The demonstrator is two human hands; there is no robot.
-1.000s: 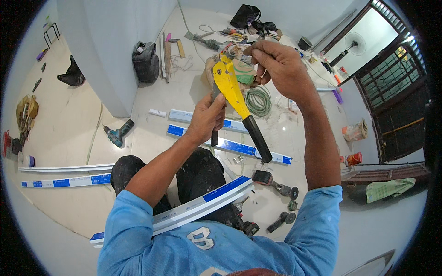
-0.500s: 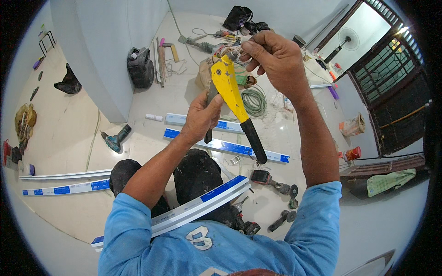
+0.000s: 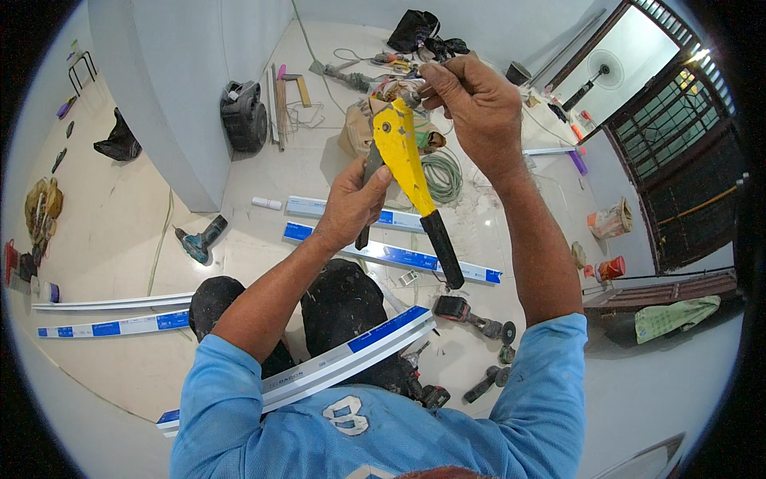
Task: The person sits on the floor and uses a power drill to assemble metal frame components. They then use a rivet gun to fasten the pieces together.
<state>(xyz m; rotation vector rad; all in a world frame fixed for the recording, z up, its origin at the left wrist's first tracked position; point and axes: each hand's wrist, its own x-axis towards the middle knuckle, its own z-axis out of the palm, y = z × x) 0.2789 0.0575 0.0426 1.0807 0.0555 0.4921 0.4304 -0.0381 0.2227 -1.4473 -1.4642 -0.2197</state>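
My left hand point(image 3: 357, 199) is wrapped round the grey lower handle of a yellow hand riveter point(image 3: 403, 156). The tool is held up in front of me, nose upward, its black-gripped handle slanting down to the right. At its nose my right hand point(image 3: 477, 104) is closed in a pinch of thumb and fingers; whatever is between the fingertips is too small to make out. Across my lap lies a white metal profile point(image 3: 319, 375) with blue film on it.
More white-and-blue profiles point(image 3: 391, 254) lie on the floor ahead. A cordless drill point(image 3: 202, 239) rests at left, an angle grinder point(image 3: 475, 317) at right. Beyond the riveter are a green hose coil point(image 3: 441, 177) and a cloth bag point(image 3: 359, 132). A wall column point(image 3: 171, 96) stands at left.
The riveter has shifted slightly right and down in my left hand. My right hand has moved a little left, still pinching at the tool's nose.
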